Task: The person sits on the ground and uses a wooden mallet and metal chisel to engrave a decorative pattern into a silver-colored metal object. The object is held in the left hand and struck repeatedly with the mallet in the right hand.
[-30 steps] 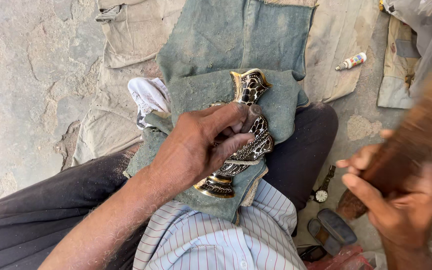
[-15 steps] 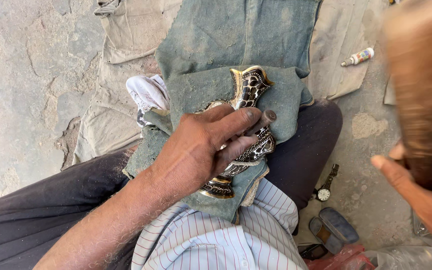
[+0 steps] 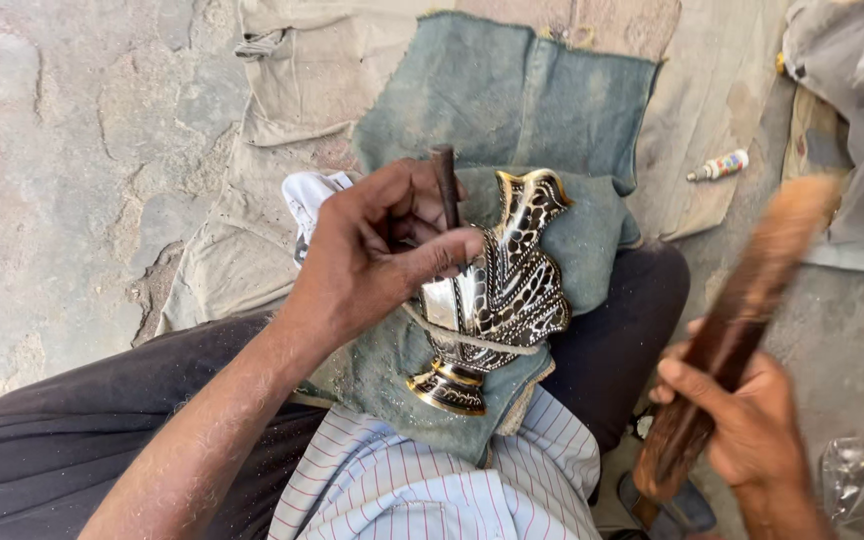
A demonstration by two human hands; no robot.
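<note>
Vase, black and gold, lies under the left hand, which pinches a small chisel upright; the right hand grips a wooden mallet and should tap softly.

glossy metal vase, black with bright gold and silver engraving, lies on matt, dusty blue-grey cloth; a dull, dark metal punch at centre; rough brown wooden mallet at right; cracked, rough stone floor at upper left
</note>
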